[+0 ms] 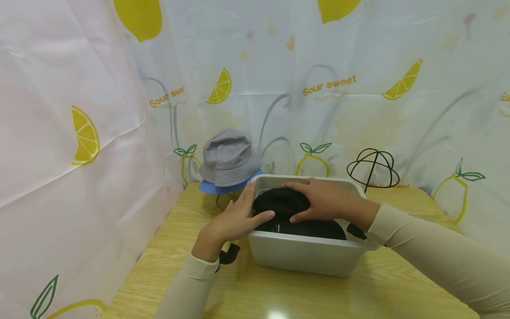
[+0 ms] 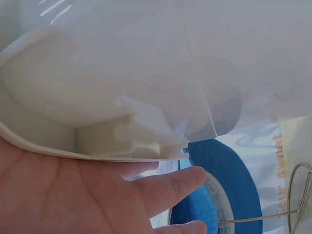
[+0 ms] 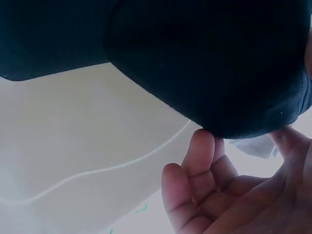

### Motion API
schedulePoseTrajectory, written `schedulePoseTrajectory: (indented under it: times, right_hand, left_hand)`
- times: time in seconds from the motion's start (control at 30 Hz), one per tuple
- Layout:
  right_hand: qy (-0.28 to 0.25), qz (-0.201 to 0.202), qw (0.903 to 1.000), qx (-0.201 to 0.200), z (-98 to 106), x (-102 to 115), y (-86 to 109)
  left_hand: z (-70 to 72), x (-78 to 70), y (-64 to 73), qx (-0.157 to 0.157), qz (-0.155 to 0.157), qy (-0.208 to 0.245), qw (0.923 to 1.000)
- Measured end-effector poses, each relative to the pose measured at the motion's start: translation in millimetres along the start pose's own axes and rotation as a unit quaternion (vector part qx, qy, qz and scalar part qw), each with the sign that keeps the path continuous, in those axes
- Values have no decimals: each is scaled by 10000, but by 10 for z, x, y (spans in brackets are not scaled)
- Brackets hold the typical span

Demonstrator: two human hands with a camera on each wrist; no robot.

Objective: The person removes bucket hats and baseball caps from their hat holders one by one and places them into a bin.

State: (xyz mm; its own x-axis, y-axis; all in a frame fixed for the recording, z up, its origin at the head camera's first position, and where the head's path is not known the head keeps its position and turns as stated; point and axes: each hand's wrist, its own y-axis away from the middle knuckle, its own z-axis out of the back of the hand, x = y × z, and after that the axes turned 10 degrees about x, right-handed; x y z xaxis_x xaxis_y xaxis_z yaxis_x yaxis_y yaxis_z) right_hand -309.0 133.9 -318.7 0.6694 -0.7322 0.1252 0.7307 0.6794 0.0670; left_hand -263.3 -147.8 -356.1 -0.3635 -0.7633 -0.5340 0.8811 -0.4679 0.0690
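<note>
A black cap (image 1: 283, 200) sits in a whitish plastic bin (image 1: 303, 254), its dark cloth spread toward the near wall and a small metal buckle showing. My right hand (image 1: 324, 199) reaches over the bin and grips the cap's crown from the right. In the right wrist view, curled fingers (image 3: 200, 151) touch the edge of the black cloth (image 3: 204, 68). Along the bin's left rim lies my left hand (image 1: 235, 221), fingers extended and thumb toward the cap. Seen from the left wrist, its palm is against the bin's outer edge (image 2: 97, 158), holding nothing.
Behind the bin at left, a grey bucket hat (image 1: 229, 157) with a blue brim (image 1: 211, 188) sits on a wire stand. A bare black wire hat stand (image 1: 373, 168) rises at the back right. Lemon-printed cloth (image 1: 255, 66) hangs behind the wooden table (image 1: 159, 274).
</note>
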Motion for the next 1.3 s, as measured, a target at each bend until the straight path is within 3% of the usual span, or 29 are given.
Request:
schedulePoseTrajectory:
  times: [0.43,0.6,0.93,1.3]
  right_hand:
    - [31,195,9982,563,-35,53,-23]
    - [-42,583,9946,861,2,41,-11]
    - [-771,1026,9647,2298,108,14,-85]
    - [-340,1120,9618,2475,-3,139,-248]
  left_hand:
    - [20,-4,-24,4,4,-20,10000]
    - [25,-6,-17,-3,26,-33,10000]
    - [22,-1,11,-13,19,43,10000]
    - [8,2,13,32,-33,79,10000]
